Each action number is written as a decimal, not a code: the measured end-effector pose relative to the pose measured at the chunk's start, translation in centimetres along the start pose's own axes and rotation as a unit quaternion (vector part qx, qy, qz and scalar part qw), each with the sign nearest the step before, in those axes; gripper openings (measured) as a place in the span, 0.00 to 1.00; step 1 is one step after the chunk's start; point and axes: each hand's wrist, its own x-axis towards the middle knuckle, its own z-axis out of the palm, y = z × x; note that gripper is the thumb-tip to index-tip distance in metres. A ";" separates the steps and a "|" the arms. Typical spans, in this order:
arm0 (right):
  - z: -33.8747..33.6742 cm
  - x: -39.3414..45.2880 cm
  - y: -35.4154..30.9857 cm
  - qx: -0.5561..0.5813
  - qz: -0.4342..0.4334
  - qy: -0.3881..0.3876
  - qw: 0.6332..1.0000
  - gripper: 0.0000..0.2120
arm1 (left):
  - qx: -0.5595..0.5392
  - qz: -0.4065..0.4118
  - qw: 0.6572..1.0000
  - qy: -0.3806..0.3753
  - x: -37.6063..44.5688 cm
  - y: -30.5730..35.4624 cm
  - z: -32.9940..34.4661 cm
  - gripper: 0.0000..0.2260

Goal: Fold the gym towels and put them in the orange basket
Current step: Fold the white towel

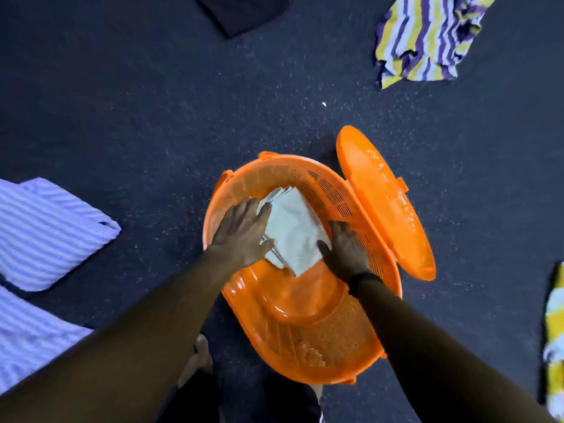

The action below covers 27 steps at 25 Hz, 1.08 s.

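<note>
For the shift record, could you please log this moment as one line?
step: placing folded white towel in orange basket | left hand: on towel | right hand: on towel | lid: open

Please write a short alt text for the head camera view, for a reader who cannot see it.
Both hands, left and right, place a folded white towel into an orange basket on a dark floor, its lid open. Striped towels lie unfolded around: one purple-yellow, one lilac.

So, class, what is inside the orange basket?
A folded white towel lies inside the orange basket, with the left hand and right hand on it. Anything beneath the towel is hidden.
</note>
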 end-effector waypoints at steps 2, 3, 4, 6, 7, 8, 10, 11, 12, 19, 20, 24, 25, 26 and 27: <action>3.2 1.0 0.2 -0.024 -0.047 0.013 0.999 0.29 | 0.041 0.030 0.999 -0.011 4.2 0.5 2.0 0.34; 4.7 1.5 0.1 -0.041 -0.072 0.003 0.997 0.31 | 0.074 0.052 0.996 -0.013 6.1 0.7 3.0 0.35; 6.4 2.3 0.1 -0.064 -0.098 -0.013 0.993 0.34 | 0.114 0.085 0.990 -0.009 8.1 1.0 4.3 0.36; 9.5 4.2 0.4 -0.106 -0.137 -0.022 0.985 0.38 | 0.210 0.158 0.965 -0.004 11.2 1.4 7.4 0.39; 10.8 5.4 0.6 -0.112 -0.142 -0.015 0.983 0.40 | 0.252 0.175 0.952 -0.011 12.4 1.4 8.9 0.43; 11.9 6.5 0.8 -0.116 -0.141 -0.006 0.983 0.43 | 0.280 0.180 0.943 -0.017 13.5 1.3 10.2 0.46; 14.0 8.2 1.5 -0.116 -0.146 0.026 0.982 0.46 | 0.300 0.177 0.937 -0.021 15.0 0.2 12.0 0.52; 14.7 8.6 1.7 -0.115 -0.149 0.042 0.981 0.46 | 0.304 0.183 0.935 -0.021 15.5 -0.4 12.4 0.54; 15.1 8.8 1.9 -0.117 -0.147 0.053 0.981 0.46 | 0.303 0.197 0.932 -0.026 15.9 -1.0 12.7 0.54; 11.7 8.0 1.1 -0.119 -0.165 -0.035 0.978 0.50 | 0.264 0.146 0.952 -0.048 13.4 -0.7 10.1 0.49; 9.8 6.8 0.6 -0.109 -0.161 -0.053 0.980 0.48 | 0.245 0.132 0.959 -0.057 11.9 -0.3 8.4 0.46; -1.7 -0.4 -1.9 -0.046 -0.155 -0.036 0.986 0.40 | 0.093 0.062 0.993 -0.045 4.3 1.0 -2.9 0.41; -5.8 -2.6 -2.7 -0.028 -0.158 -0.032 0.987 0.39 | 0.059 0.034 0.997 -0.032 1.8 1.3 -6.7 0.42; -10.2 -4.8 -3.8 -0.017 -0.163 -0.025 0.986 0.39 | 0.027 0.002 0.999 -0.019 -1.0 1.5 -11.0 0.43; -14.4 -6.6 -4.8 -0.009 -0.173 -0.011 0.985 0.39 | -0.002 -0.027 1.000 -0.006 -3.6 1.7 -15.0 0.44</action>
